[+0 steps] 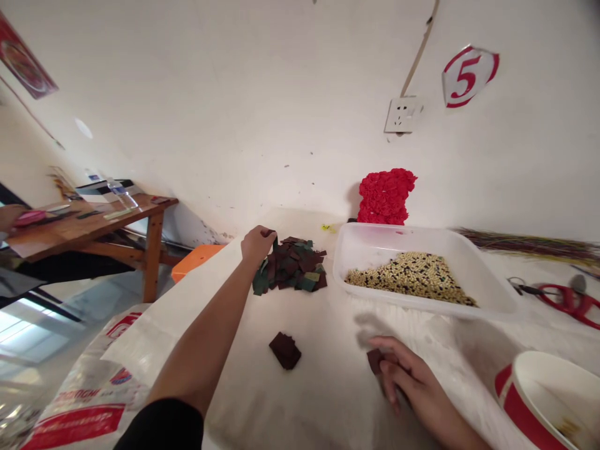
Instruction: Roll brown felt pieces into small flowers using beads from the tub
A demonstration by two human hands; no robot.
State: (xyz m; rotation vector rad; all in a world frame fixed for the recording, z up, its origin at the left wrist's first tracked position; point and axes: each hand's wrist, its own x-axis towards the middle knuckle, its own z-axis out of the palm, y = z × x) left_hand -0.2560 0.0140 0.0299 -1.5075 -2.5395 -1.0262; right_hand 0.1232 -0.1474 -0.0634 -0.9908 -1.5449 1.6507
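Note:
My left hand (257, 244) reaches to the far left side of a heap of dark brown and green square pieces (293, 265). Its thumb and fingers pinch a dark piece (275, 240) at the heap's edge. Nearer to me, a small stack of brown pieces (285, 351) lies by itself on the white table cover. Over the cover to the right, my right hand (404, 370) grips a small brown piece (374, 361) between thumb and fingers. Part of that piece is hidden by the fingers.
A white plastic tray (492, 287) holds gold and black beads (407, 275). Behind it stands a red flower-covered figure (385, 195). To the right are thin stems (529, 244), red-handled scissors (569, 303) and a paper tub (529, 381). Another person's hand (10, 219) is at a wooden table (152, 250).

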